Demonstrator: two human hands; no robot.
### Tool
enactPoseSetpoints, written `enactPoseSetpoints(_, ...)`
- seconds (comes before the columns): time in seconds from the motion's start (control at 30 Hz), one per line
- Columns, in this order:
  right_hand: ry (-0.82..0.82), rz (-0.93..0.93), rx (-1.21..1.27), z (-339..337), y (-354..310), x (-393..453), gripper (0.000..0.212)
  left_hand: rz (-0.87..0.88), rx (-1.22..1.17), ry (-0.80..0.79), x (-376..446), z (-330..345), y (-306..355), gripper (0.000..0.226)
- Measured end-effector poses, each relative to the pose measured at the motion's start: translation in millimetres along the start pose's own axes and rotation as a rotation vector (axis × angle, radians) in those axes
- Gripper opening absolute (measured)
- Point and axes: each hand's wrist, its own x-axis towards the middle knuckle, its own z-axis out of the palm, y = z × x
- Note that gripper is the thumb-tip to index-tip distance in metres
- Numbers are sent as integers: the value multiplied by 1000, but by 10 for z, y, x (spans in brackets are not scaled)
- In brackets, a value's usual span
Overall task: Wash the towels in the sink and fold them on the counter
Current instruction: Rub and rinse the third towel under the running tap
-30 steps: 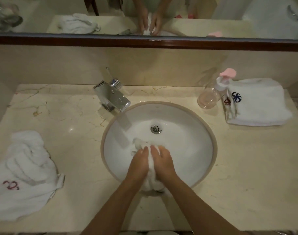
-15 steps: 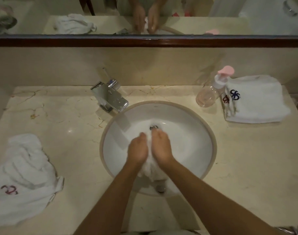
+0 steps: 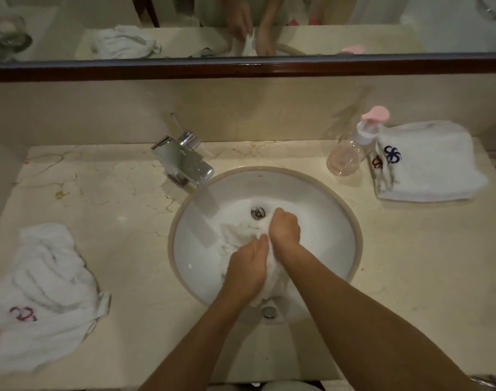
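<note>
A wet white towel (image 3: 235, 231) lies bunched in the round white sink (image 3: 320, 198). My left hand (image 3: 247, 270) grips the near part of it, fingers curled round the cloth. Farther in, beside the drain (image 3: 258, 212), my right hand (image 3: 285, 228) grips the far part as a fist. The two hands touch at the knuckles. A crumpled white towel with a red mark (image 3: 43, 294) lies on the counter at the left. Folded white towels with blue and red marks (image 3: 433, 165) sit stacked at the right.
A chrome faucet (image 3: 184, 162) stands at the sink's back left. A clear soap bottle with a pink pump (image 3: 351, 153) stands beside the folded stack. The marble counter (image 3: 114, 198) runs on both sides; a mirror with a dark wood frame (image 3: 241, 67) hangs above.
My hands, side by side before, have shifted: the right went farther toward the drain, the left drew back toward me. The towel is spread out more to the left.
</note>
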Motion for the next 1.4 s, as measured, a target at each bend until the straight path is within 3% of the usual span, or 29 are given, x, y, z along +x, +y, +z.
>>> enactPoseSetpoints(0.07,-144,165,472,-188,107,30,29,12,-58,23,-3,-86,-61,32)
enactPoseSetpoints(0.1,-182,236,690,-309,164,-40,40,-38,-148,35,71,-154,-136,25)
enactPoseSetpoints(0.17,-274,317,953,-516,365,-214,58,-228,-506,18,220,-319,-295,19)
enactPoseSetpoints(0.27,-467,405,1258,-703,643,-464,21,-489,-1047,-24,283,-497,-488,43)
enactPoseSetpoints(0.3,-478,438,1307,-656,689,-497,24,-528,-1108,-41,267,-501,-503,46)
enactPoseSetpoints(0.37,-406,413,1090,-540,755,-534,43,-551,-1184,-110,217,-393,-453,49)
enactPoseSetpoints(0.43,-435,415,854,-392,701,-568,56,-595,-1164,-174,204,-216,-376,56)
enactPoseSetpoints(0.5,-366,246,530,-241,662,-596,48,-500,-841,-67,234,-71,-343,60)
enactPoseSetpoints(0.57,-239,33,218,-172,564,-566,46,-255,-368,61,76,31,-258,49)
enactPoseSetpoints(0.63,-168,-43,212,-172,401,-462,36,-10,-90,42,-155,114,-184,44)
enactPoseSetpoints(0.73,-241,-149,57,-97,324,-467,41,-90,-62,102,24,56,-268,47)
enactPoseSetpoints(0.83,-379,-317,-161,2,332,-674,41,-201,-203,64,382,-123,-340,43)
enactPoseSetpoints(0.93,-200,-187,-76,13,157,-338,46,-85,-134,23,206,-40,-222,47)
enactPoseSetpoints(1.0,-198,-70,24,30,124,-218,42,-22,-72,73,176,-47,-255,52)
enactPoseSetpoints(1.1,-387,-278,-147,83,238,-563,30,-143,-179,77,407,-249,-248,54)
enactPoseSetpoints(1.13,-361,-338,-196,96,256,-576,29,-164,-182,66,403,-256,-241,55)
enactPoseSetpoints(1.23,-214,-87,-50,85,77,-148,32,-67,-39,82,135,-87,-184,55)
enactPoseSetpoints(1.3,-226,19,-47,90,111,-57,37,-19,-10,126,114,-40,-228,58)
enactPoseSetpoints(1.4,-373,-214,-198,177,305,-325,31,-151,-73,137,447,-142,-222,59)
